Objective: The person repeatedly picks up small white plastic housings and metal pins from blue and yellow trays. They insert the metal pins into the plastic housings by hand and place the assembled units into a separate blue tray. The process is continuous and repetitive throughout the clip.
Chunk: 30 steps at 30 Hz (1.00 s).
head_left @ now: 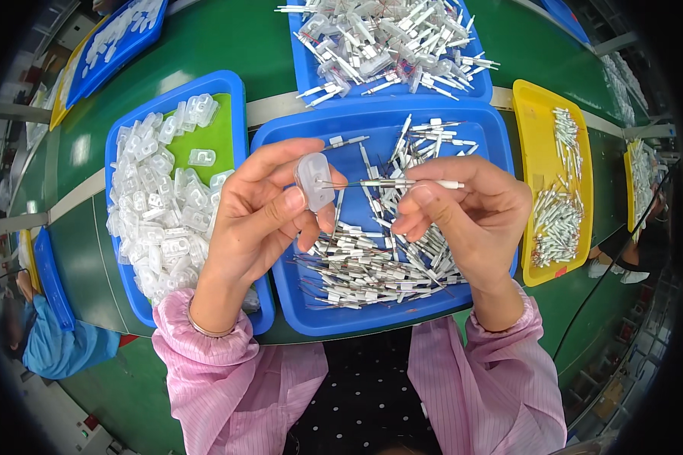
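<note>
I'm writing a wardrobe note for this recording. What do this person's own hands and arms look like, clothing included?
The left hand and right hand are bare, without gloves. The left sleeve and right sleeve are loose, pink with fine stripes, and gathered at their ends. What looks like a thin bracelet shows at the left sleeve's end.

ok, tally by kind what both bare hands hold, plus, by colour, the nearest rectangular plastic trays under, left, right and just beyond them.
Translucent plastic housing, left hand: 1
Slim white stick with thin leads, right hand: 1
Blue rectangular plastic trays (left, under, beyond): 3
Yellow rectangular plastic tray, right: 1
Total: 6
</note>
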### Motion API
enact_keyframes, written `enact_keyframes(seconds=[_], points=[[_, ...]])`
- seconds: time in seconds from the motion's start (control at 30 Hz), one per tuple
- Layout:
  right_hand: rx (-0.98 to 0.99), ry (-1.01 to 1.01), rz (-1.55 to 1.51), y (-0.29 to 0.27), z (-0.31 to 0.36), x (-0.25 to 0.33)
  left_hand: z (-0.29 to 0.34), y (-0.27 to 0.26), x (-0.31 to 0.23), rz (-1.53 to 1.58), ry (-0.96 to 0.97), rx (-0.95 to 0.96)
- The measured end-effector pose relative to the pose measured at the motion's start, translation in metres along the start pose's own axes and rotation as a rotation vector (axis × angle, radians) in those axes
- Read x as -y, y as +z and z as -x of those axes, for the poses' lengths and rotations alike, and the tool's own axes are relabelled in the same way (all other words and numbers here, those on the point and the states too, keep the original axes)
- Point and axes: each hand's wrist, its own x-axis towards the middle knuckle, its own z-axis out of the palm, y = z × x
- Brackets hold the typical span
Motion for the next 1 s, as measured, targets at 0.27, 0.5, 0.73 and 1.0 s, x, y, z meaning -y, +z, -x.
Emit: enact_keyframes(seconds=[0.27,0.5,0.73,1.0], points=[[0.008,-0.043,0.090,-0.001,0.000,-0.002,0.000,0.002,-0.001,0.052,0.020,0.052],[-0.010,-0.048,0.154,0.002,0.004,0.008,0.001,0.000,-0.001,-0.073,0.094,0.059],[-0.015,-0.020,0.245,0.000,0.006,0.010,0.001,0.001,-0.001,-0.139,0.123,0.087],[0.016,-0.352,0.505,0.003,0.009,0.010,0.003,0.003,-0.003,-0.306,0.169,0.070]])
